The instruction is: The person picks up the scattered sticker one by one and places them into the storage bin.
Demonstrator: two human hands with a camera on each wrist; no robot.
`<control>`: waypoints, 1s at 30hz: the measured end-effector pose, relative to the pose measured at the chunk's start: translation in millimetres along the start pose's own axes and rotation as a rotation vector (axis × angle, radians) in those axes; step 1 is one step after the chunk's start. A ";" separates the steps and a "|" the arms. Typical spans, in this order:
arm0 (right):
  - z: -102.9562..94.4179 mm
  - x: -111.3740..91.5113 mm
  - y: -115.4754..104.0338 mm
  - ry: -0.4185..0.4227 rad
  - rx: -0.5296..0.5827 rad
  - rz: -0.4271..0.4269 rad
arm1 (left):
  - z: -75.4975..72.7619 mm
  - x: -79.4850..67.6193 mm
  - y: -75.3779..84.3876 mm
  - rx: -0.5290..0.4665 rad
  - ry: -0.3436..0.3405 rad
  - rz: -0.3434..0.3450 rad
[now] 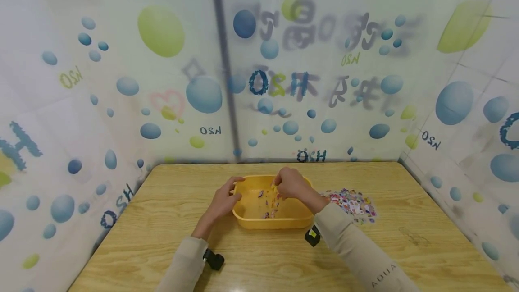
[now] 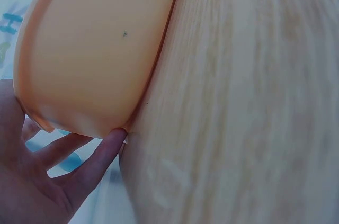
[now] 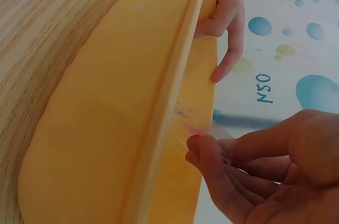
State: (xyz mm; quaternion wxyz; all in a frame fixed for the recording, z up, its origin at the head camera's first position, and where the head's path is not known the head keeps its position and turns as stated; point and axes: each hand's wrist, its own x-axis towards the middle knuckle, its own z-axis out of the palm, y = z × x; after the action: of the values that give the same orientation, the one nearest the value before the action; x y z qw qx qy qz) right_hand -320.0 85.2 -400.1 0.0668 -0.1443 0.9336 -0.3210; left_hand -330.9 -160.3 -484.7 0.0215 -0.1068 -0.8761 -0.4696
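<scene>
A yellow plastic basin (image 1: pixel 267 223) stands on the table with several small colourful stickers (image 1: pixel 266 215) inside. My left hand (image 1: pixel 222 199) grips its left end, the thumb at the rim and the fingers along the outer wall. In the left wrist view, fingertips (image 2: pixel 117 135) touch the basin's lower edge. Above the inside of the basin is my right hand (image 1: pixel 293 184), thumb and forefinger together. The right wrist view shows it pinching a small clear sticker with a pink part (image 3: pixel 192 128). The fingers cover most of that piece.
A spread of colourful stickers (image 1: pixel 352 206) lies on the wooden table (image 1: pixel 259 256) right of the basin, partly behind my right forearm. A printed curtain (image 1: pixel 259 57) hangs behind the table and along both sides. Each wrist wears a small black camera (image 1: pixel 214 259).
</scene>
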 end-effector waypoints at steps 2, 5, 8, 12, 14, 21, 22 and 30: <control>-0.5 1.3 0.3 -0.002 -0.037 -0.001 | -0.5 -0.4 1.0 -0.001 0.001 0.001; -1.6 3.0 0.6 -0.014 -0.080 0.011 | -0.9 -0.5 1.7 -0.003 0.004 0.006; -2.6 3.7 -0.1 -0.026 -0.097 0.022 | -1.0 -0.5 1.5 -0.007 0.004 0.008; -3.2 5.1 -0.5 -0.050 -0.121 0.016 | -0.9 -0.8 1.0 -0.027 -0.001 0.011; -3.2 6.1 -0.5 -0.055 -0.133 0.013 | -0.5 -1.0 0.8 -0.037 -0.003 0.008; -3.5 8.4 -0.7 -0.069 -0.155 0.046 | 0.0 -0.3 0.3 -0.033 -0.004 0.004; -3.5 8.5 -1.0 -0.071 -0.163 0.059 | 0.1 -0.2 0.2 -0.033 -0.004 0.004; 1.4 13.1 6.5 -0.099 -0.219 0.087 | 0.5 0.4 -0.9 -0.028 -0.005 0.007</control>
State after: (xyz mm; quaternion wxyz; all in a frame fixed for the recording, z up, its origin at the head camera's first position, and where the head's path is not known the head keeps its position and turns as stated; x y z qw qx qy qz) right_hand -333.6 85.2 -405.6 0.1108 -0.1257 0.9640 -0.2066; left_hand -331.4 -160.3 -485.7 0.0193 -0.1112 -0.8693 -0.4813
